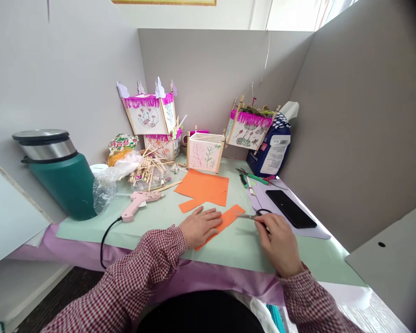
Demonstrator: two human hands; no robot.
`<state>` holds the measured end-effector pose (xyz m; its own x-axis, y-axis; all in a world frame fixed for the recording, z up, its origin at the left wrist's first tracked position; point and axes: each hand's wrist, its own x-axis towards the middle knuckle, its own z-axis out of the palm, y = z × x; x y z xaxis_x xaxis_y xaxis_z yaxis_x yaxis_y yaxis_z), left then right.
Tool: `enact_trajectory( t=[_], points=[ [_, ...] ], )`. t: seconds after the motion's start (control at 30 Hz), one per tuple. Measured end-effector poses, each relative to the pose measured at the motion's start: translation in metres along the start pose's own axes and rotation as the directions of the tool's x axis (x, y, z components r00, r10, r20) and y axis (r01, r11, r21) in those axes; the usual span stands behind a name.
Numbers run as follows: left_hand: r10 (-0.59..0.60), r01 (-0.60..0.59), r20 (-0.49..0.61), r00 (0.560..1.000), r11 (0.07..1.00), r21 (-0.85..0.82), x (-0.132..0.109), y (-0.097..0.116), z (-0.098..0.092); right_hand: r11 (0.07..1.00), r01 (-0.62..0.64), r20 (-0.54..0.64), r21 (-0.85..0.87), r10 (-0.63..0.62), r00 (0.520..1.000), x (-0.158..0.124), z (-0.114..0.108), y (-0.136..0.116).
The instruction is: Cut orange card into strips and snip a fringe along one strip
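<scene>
Checked red sleeves (135,273) reach over a pale green mat (229,252) laid on purple cloth (83,249). Along the back stand a teal flask (60,189), a blue bag (270,148), and paper lanterns (147,113) with pink fringe, beside an unfringed lantern frame (204,150). A black phone (290,208) lies at the right, and an orange sheet (203,187) lies at the centre, near a pink glue gun (138,203) and a heap of wooden sticks (147,169).

The left hand (199,226) rests on an orange strip (222,226), its fingers (211,216) flat, close together and pinning the paper to the mat. The right hand (279,240) holds scissors (253,215), its fingers (266,226) curled around the handles. The blades lie together over the strip's right end.
</scene>
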<state>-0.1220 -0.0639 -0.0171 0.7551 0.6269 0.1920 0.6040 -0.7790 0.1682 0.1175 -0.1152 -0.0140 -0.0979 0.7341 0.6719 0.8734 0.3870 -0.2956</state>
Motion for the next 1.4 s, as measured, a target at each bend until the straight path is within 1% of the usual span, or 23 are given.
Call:
enact_trajectory(
  t=[0.03,0.1,0.17,0.23,0.3,0.37,0.4,0.47,0.53,0.6,0.67,0.73,0.8,0.87,0.93,1.0,1.17,1.23,1.3,1.4],
  points=[
    [-0.018,0.018,-0.051,0.999,1.000,-0.006,-0.001,0.000,-0.001,0.995,-0.044,-0.035,-0.091,0.041,0.999,0.004,0.002,0.010],
    [-0.074,0.073,-0.176,0.982,0.997,-0.015,-0.001,-0.002,-0.003,0.967,-0.098,-0.053,-0.234,0.088,0.995,0.009,0.009,0.026],
    [-0.145,0.148,-0.286,0.947,0.989,-0.010,-0.001,-0.007,-0.005,0.935,-0.111,-0.031,-0.337,0.107,0.994,0.009,0.015,0.038],
    [-0.224,0.246,-0.336,0.915,0.969,0.022,0.000,-0.015,-0.009,0.906,-0.105,-0.015,-0.410,0.109,0.994,0.007,0.020,0.043],
    [-0.318,0.359,-0.316,0.894,0.930,0.077,0.004,-0.023,-0.013,0.888,-0.102,-0.029,-0.448,0.099,0.995,0.004,0.022,0.043],
    [-0.414,0.455,-0.247,0.876,0.879,0.141,0.008,-0.029,-0.016,0.891,-0.102,-0.057,-0.443,0.086,0.995,0.004,0.021,0.036],
    [-0.457,0.494,-0.217,0.863,0.853,0.170,0.010,-0.031,-0.017,0.903,-0.091,-0.053,-0.421,0.075,0.996,0.005,0.019,0.031],
    [-0.515,0.548,-0.193,0.835,0.809,0.212,0.015,-0.032,-0.017,0.941,-0.022,0.023,-0.338,0.032,0.999,0.009,0.017,0.018],
    [-0.529,0.567,-0.210,0.823,0.793,0.222,0.017,-0.032,-0.015,0.970,0.083,0.152,-0.230,-0.048,0.987,0.016,0.016,0.003],
    [-0.517,0.561,-0.232,0.824,0.801,0.210,0.018,-0.032,-0.012,0.974,0.167,0.262,-0.156,-0.122,0.957,0.025,0.020,-0.008],
    [-0.504,0.553,-0.252,0.826,0.810,0.196,0.017,-0.033,-0.009,0.968,0.224,0.359,-0.114,-0.170,0.918,0.037,0.026,-0.014],
    [-0.489,0.544,-0.272,0.829,0.816,0.194,0.016,-0.033,-0.007,0.964,0.258,0.472,-0.062,-0.199,0.859,0.051,0.033,-0.016],
    [-0.471,0.534,-0.291,0.833,0.822,0.200,0.015,-0.033,-0.007,0.967,0.256,0.580,-0.017,-0.199,0.790,0.066,0.040,-0.015],
    [-0.453,0.523,-0.308,0.837,0.827,0.207,0.015,-0.032,-0.006,0.972,0.234,0.662,-0.009,-0.169,0.730,0.079,0.044,-0.014],
    [-0.440,0.516,-0.322,0.838,0.830,0.211,0.015,-0.032,-0.006,0.974,0.225,0.715,-0.024,-0.141,0.684,0.089,0.045,-0.016],
    [-0.430,0.511,-0.330,0.840,0.831,0.219,0.015,-0.032,-0.005,0.972,0.231,0.750,-0.034,-0.128,0.649,0.096,0.046,-0.020],
    [-0.406,0.495,-0.324,0.855,0.825,0.272,0.016,-0.035,-0.006,0.977,0.206,0.814,-0.054,-0.076,0.575,0.103,0.045,-0.026],
    [-0.414,0.506,-0.324,0.850,0.814,0.286,0.016,-0.037,-0.008,0.980,0.192,0.827,-0.062,-0.057,0.559,0.105,0.046,-0.025],
    [-0.436,0.530,-0.333,0.836,0.799,0.284,0.016,-0.038,-0.009,0.978,0.202,0.829,-0.050,-0.072,0.554,0.105,0.049,-0.022],
    [-0.464,0.563,-0.353,0.813,0.781,0.271,0.015,-0.038,-0.010,0.969,0.245,0.816,-0.011,-0.133,0.562,0.102,0.051,-0.019]
  ],
)
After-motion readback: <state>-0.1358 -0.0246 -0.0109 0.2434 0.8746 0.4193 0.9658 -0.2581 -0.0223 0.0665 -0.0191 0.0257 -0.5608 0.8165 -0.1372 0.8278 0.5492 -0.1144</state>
